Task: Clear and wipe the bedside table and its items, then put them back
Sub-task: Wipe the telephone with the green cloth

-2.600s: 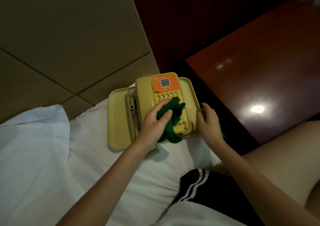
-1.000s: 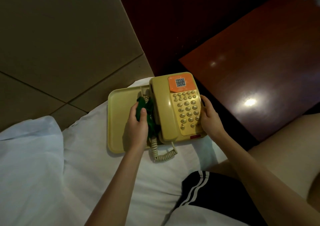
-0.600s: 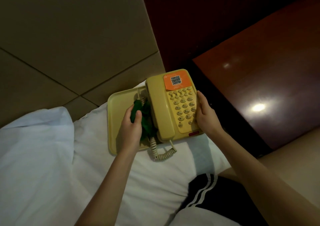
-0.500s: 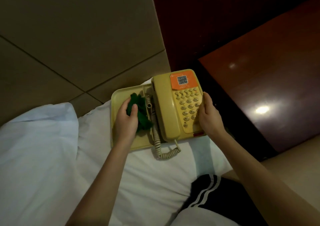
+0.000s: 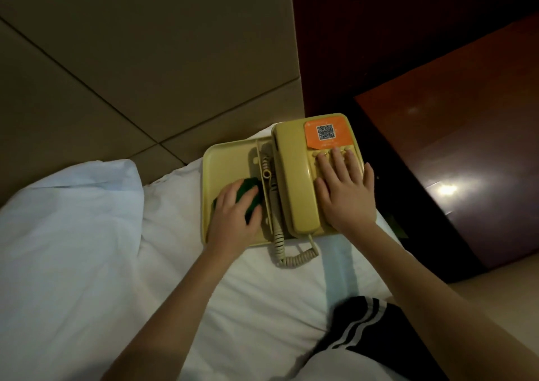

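A yellow telephone (image 5: pixel 294 176) sits on the right part of a yellow tray (image 5: pixel 224 159), and the tray lies on the white bed sheet (image 5: pixel 87 264). The left hand (image 5: pixel 233 217) curls its fingers over a green cloth (image 5: pixel 248 192) and presses it on the tray's left part. The right hand (image 5: pixel 345 194) lies flat with straight fingers on the telephone keys. The dark bedside table (image 5: pixel 466 147) stands at the right.
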A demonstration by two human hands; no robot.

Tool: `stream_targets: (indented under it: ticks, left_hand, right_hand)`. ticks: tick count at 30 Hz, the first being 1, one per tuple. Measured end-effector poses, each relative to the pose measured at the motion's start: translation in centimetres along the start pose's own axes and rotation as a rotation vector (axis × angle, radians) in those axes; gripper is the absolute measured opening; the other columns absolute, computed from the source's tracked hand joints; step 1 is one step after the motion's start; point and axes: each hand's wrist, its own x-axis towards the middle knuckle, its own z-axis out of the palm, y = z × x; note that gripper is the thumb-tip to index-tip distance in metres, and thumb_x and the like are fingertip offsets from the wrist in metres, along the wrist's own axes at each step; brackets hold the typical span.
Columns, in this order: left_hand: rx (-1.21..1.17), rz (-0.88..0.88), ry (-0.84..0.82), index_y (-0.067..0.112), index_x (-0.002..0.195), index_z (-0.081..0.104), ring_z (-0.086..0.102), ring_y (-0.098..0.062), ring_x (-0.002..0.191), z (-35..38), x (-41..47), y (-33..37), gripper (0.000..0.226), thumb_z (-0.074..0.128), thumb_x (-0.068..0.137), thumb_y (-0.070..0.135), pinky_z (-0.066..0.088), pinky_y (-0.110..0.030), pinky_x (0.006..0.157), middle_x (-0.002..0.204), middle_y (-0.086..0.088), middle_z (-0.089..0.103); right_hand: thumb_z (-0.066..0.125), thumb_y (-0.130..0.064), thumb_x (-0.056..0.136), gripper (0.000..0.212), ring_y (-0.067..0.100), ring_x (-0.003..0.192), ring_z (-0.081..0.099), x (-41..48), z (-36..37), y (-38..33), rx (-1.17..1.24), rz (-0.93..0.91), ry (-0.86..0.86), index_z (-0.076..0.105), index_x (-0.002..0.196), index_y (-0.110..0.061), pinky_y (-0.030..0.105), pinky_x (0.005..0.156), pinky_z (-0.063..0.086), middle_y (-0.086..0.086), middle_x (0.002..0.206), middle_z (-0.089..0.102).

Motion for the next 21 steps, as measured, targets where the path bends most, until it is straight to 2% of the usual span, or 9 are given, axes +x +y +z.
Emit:
stream_targets:
  ticks: [2,4,6,8,10,13,16,21]
  left_hand:
    - [0.031,0.059,-0.008,0.012,0.126,0.058,0.041,-0.027,0.122,0.1,-1.7,-0.1,0.044,0.040,0.094,0.034,0.034,-0.036,0.103,0.131,-0.013,0.049]
    - [0.075,0.071,0.011,0.010,0.127,0.057,0.042,-0.031,0.121,0.1,-0.9,-0.7,0.042,0.037,0.096,0.030,0.039,-0.043,0.103,0.130,-0.017,0.048]
    - [0.105,-0.048,0.032,0.012,0.133,0.051,0.037,-0.035,0.126,0.2,2.2,-1.2,0.041,0.037,0.097,0.027,0.036,-0.050,0.106,0.137,-0.018,0.042]
    - [0.113,-0.181,0.048,0.015,0.136,0.047,0.027,-0.035,0.133,0.4,6.2,-1.8,0.039,0.037,0.100,0.026,0.027,-0.048,0.109,0.144,-0.015,0.035]
    - [0.079,-0.220,0.066,0.013,0.134,0.049,0.026,-0.034,0.133,0.8,8.9,-2.4,0.037,0.039,0.100,0.024,0.025,-0.045,0.109,0.146,-0.013,0.035]
    - [0.031,-0.182,0.075,0.012,0.132,0.053,0.029,-0.033,0.132,1.1,9.0,-2.6,0.036,0.043,0.099,0.024,0.025,-0.043,0.109,0.143,-0.012,0.040]
    - [-0.020,-0.046,0.010,0.013,0.131,0.055,0.034,-0.032,0.129,0.9,6.2,-1.8,0.037,0.046,0.097,0.026,0.028,-0.044,0.109,0.139,-0.012,0.044]
    - [-0.061,0.139,-0.087,0.009,0.127,0.058,0.038,-0.031,0.125,0.1,-0.9,-0.8,0.045,0.039,0.094,0.034,0.030,-0.041,0.106,0.136,-0.012,0.048]
  right_hand:
    - [-0.008,-0.054,0.084,0.070,0.019,0.145,-0.007,0.0,0.3,0.1,-0.012,0.005,0.006,0.006,0.149,-0.034,0.041,0.112,-0.012,-0.003,0.158,0.003]
    - [-0.007,-0.053,0.084,0.069,0.019,0.145,-0.007,0.0,0.3,0.0,-0.024,0.008,0.009,0.007,0.149,-0.034,0.042,0.112,-0.011,-0.003,0.158,0.002]
    - [-0.007,-0.054,0.084,0.070,0.019,0.145,-0.007,0.0,0.2,0.0,-0.022,0.007,0.005,0.007,0.149,-0.034,0.042,0.113,-0.010,-0.004,0.158,0.002]
    - [-0.007,-0.054,0.083,0.070,0.018,0.145,-0.008,0.0,0.1,0.0,-0.023,0.005,0.007,0.007,0.149,-0.034,0.042,0.113,-0.010,-0.004,0.158,0.001]
    - [-0.006,-0.054,0.084,0.070,0.019,0.145,-0.007,0.0,0.2,0.0,-0.008,0.012,0.023,0.009,0.149,-0.034,0.042,0.113,-0.010,-0.004,0.158,0.002]
    - [-0.005,-0.054,0.084,0.070,0.019,0.145,-0.006,0.0,0.3,-0.2,-0.003,0.021,0.035,0.011,0.149,-0.033,0.042,0.112,-0.011,-0.003,0.158,0.004]
    - [-0.003,-0.053,0.085,0.068,0.020,0.145,-0.005,0.1,0.3,-0.2,-0.015,0.019,0.037,0.011,0.149,-0.034,0.043,0.113,-0.009,-0.003,0.158,0.005]
    - [0.000,-0.053,0.087,0.065,0.020,0.145,-0.003,0.0,0.5,0.2,-0.008,0.016,0.040,0.011,0.149,-0.035,0.042,0.113,-0.008,-0.003,0.158,0.006]
